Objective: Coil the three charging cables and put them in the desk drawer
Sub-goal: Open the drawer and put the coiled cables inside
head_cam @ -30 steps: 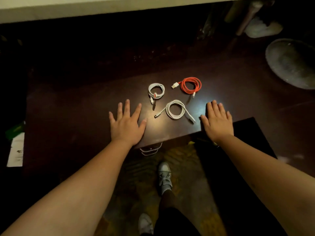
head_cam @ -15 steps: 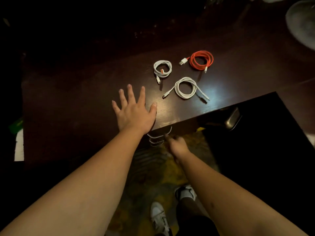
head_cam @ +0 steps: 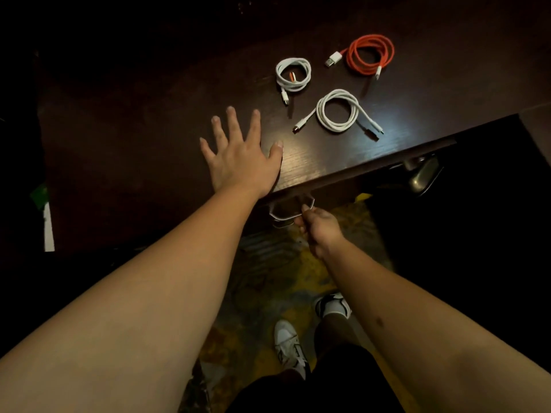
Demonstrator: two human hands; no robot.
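Observation:
Three coiled cables lie on the dark wooden desk [head_cam: 149,120]: a small white cable [head_cam: 293,74] at the back, an orange cable [head_cam: 369,53] to its right, and a larger white cable [head_cam: 338,113] nearer the front edge. My left hand [head_cam: 241,156] rests flat on the desk top with fingers spread, left of the cables. Below the desk's front edge, my right hand [head_cam: 317,226] grips the metal drawer handle [head_cam: 281,213]. The drawer front is in shadow.
A dark door with a metal lever handle [head_cam: 423,174] stands right of the desk. My feet in white shoes [head_cam: 290,347] stand on a patterned floor below. White paper and something green [head_cam: 41,204] lie at the far left.
My right hand left the desk top, dropped below the front edge and took hold of the drawer handle. The left hand stayed flat on the desk. The view tilted down.

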